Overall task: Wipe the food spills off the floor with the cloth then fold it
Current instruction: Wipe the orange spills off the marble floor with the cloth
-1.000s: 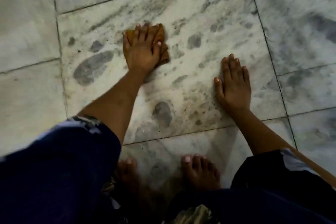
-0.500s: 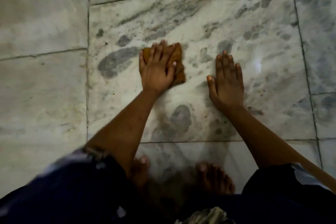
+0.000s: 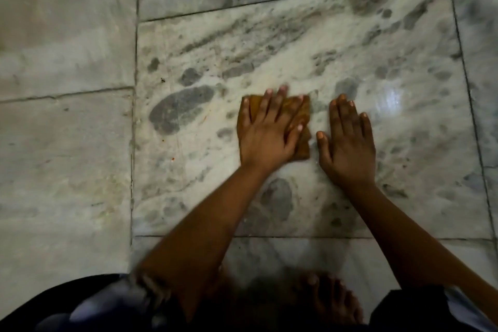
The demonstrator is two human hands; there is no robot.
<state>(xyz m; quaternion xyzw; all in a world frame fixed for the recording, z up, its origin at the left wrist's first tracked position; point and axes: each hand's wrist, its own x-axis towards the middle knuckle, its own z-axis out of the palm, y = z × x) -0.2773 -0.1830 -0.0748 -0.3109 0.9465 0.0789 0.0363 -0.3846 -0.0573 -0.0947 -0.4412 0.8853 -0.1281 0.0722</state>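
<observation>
On the marble floor (image 3: 269,43), a left hand (image 3: 266,135) lies flat, fingers spread, pressing a brown cloth (image 3: 300,116) down. Right hand (image 3: 347,143), at its 3 o'clock, rests open, palm down, just beside the cloth.

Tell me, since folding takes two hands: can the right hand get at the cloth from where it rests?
Probably yes. The right hand lies flat on the floor just beside the cloth, nothing between; the left hand covers most of it.

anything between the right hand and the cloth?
Nothing: in the head view only a narrow strip of bare marble floor separates the right hand from the cloth, which lies flat under the left hand.
</observation>
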